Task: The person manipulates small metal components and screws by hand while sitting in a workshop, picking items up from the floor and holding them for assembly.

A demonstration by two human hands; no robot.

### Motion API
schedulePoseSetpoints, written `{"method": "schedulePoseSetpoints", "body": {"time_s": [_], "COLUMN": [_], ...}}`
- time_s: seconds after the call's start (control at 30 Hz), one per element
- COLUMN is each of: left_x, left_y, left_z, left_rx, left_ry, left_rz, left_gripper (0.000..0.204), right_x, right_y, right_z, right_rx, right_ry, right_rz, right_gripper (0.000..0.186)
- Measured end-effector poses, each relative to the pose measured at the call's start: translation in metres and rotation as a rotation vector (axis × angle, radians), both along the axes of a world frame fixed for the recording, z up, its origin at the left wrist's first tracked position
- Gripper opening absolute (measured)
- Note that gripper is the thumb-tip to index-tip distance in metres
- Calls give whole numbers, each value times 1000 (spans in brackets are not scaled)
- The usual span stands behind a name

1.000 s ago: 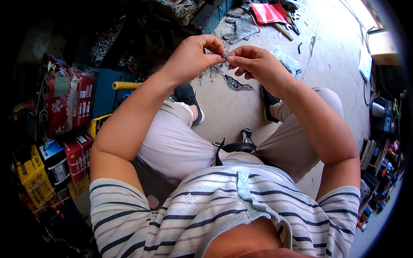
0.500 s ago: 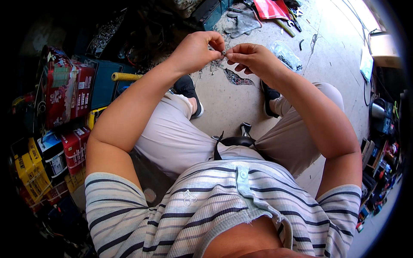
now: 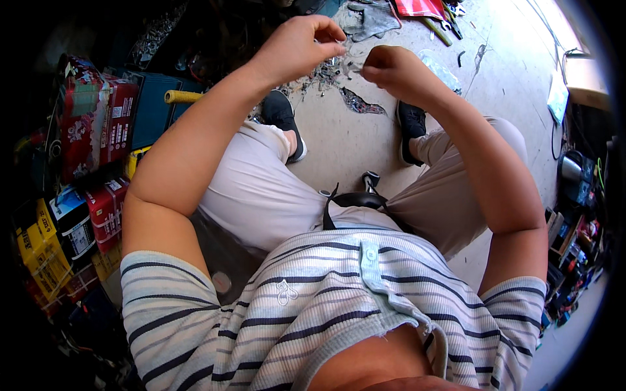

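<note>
My left hand [image 3: 301, 47] is raised above the debris-strewn floor at the upper middle. Its thumb and index finger curve toward each other with a small gap between the tips, and nothing shows in it. To its right, my right hand [image 3: 396, 70] is closed with the fingers curled in. Whatever it holds, if anything, is hidden and slightly blurred. The two hands are apart. Below and between them lie scattered small metal bits [image 3: 323, 75] and a debris-filled hole [image 3: 362, 103] in the pale floor.
A grey work glove [image 3: 373, 21] and a red packet [image 3: 417, 8] lie beyond my hands, beside pliers [image 3: 452, 26]. A clear plastic bag [image 3: 442, 72] is right of my right hand. Boxes [image 3: 107, 212] and a yellow handle [image 3: 182, 97] stand left; cluttered shelves [image 3: 574, 251] line the right.
My hands have parted and moved up in the picture. Before, their fingertips met around a small round metal piece, which I can no longer make out. The right fingers have curled in.
</note>
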State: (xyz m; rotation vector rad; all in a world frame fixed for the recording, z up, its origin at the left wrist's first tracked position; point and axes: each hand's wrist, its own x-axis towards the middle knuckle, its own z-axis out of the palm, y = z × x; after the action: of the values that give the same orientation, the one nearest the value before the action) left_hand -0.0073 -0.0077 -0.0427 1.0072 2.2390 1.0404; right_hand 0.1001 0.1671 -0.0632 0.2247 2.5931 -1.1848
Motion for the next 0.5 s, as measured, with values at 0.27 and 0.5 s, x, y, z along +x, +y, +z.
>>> {"method": "schedulePoseSetpoints", "body": {"time_s": [0.27,0.5], "left_x": [-4,-4], "left_y": [-5,-5], "left_z": [5,0], "left_rx": [-19,-15], "left_ry": [-96,-356], "left_rz": [-4,66], "left_gripper": [19,20], "right_x": [15,-1], "right_y": [-2,5], "right_z": [-4,-6], "right_rx": [566,360], "right_ry": [-166,285], "right_rz": [280,29], "right_gripper": [15,20]}}
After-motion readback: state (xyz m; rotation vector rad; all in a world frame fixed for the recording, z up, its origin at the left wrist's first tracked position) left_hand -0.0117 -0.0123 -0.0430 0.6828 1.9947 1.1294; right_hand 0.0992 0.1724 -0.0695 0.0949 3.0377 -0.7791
